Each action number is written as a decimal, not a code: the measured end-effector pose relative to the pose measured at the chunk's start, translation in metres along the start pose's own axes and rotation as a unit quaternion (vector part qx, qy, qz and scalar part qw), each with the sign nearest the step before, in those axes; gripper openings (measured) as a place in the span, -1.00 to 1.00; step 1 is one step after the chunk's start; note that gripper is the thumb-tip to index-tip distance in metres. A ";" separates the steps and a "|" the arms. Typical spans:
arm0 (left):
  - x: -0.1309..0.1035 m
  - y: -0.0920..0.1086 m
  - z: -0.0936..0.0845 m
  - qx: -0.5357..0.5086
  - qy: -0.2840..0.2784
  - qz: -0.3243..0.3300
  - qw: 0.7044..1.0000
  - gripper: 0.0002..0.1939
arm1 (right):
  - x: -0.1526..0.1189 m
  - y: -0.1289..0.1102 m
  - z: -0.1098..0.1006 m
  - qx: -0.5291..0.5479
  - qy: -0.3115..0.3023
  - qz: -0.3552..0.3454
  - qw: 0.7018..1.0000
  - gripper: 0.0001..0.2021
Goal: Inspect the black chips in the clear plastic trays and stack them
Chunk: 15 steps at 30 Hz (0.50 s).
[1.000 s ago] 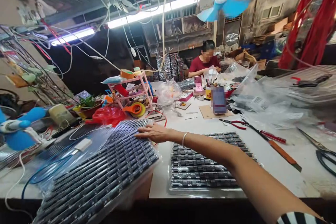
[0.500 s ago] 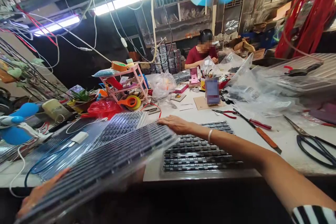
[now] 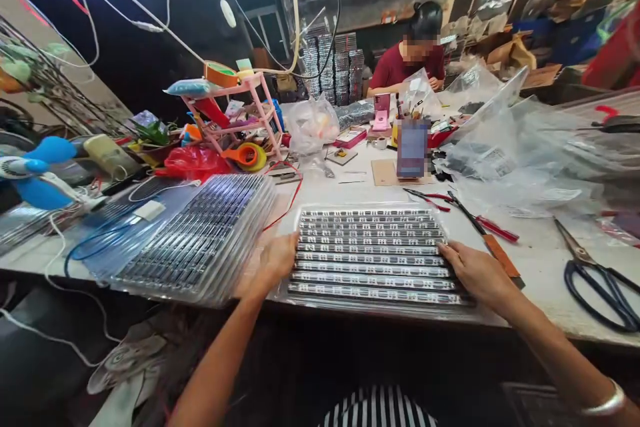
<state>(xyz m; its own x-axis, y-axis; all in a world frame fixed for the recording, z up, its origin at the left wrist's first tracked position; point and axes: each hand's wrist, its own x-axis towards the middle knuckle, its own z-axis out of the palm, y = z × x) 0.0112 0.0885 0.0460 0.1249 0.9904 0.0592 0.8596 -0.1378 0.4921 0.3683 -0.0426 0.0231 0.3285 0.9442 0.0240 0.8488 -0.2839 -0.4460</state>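
Observation:
A clear plastic tray (image 3: 370, 257) lies at the table's front edge, filled with rows of dark strips carrying pale, shiny marks. My left hand (image 3: 277, 257) grips its left edge, fingers bent against the rim. At the opposite side, my right hand (image 3: 467, 267) holds the right edge with thumb and fingers. Just left of my left hand sits a stack of similar clear trays (image 3: 193, 237), the top one full of dark rods. Whether more trays lie under the held one is hard to make out.
Scissors (image 3: 595, 273), red-handled pliers (image 3: 427, 199) and an orange-handled tool (image 3: 501, 257) lie to the right. Behind are a pink rack (image 3: 233, 97), a phone (image 3: 413, 150) and plastic bags (image 3: 525, 147). A blue fan (image 3: 43, 170) stands left; a co-worker (image 3: 407, 60) sits opposite.
Both hands have let go of the tilted tray, which appears to lie on the left stack now. My hands have moved to the two sides of the right-hand tray. The view has tipped downward.

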 end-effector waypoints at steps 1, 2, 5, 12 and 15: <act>-0.002 -0.003 0.007 -0.002 -0.005 -0.012 1.000 -0.56 | -0.001 0.006 0.005 -0.025 -0.004 0.013 1.000 -0.48; -0.005 -0.005 0.012 -0.014 -0.009 -0.026 1.000 -0.54 | -0.001 0.010 0.008 -0.037 -0.003 0.024 0.999 -0.44; -0.012 -0.012 0.013 -0.088 -0.027 -0.056 0.994 -0.50 | -0.007 0.016 0.013 0.025 -0.009 0.039 0.999 -0.40; -0.018 -0.020 0.007 -0.313 -0.108 -0.083 0.940 -0.23 | -0.022 0.031 0.014 0.154 0.035 0.078 0.984 -0.41; -0.017 -0.025 0.004 -0.366 -0.146 -0.087 0.915 -0.18 | -0.019 0.031 0.016 0.103 0.066 0.011 0.992 -0.47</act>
<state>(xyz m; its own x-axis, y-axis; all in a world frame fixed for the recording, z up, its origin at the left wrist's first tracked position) -0.0107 0.0752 0.0294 0.2366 0.9371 -0.2567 0.3291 0.1713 0.9286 0.3811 -0.0666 -0.0056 0.4084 0.9045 0.1231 0.7427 -0.2508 -0.6209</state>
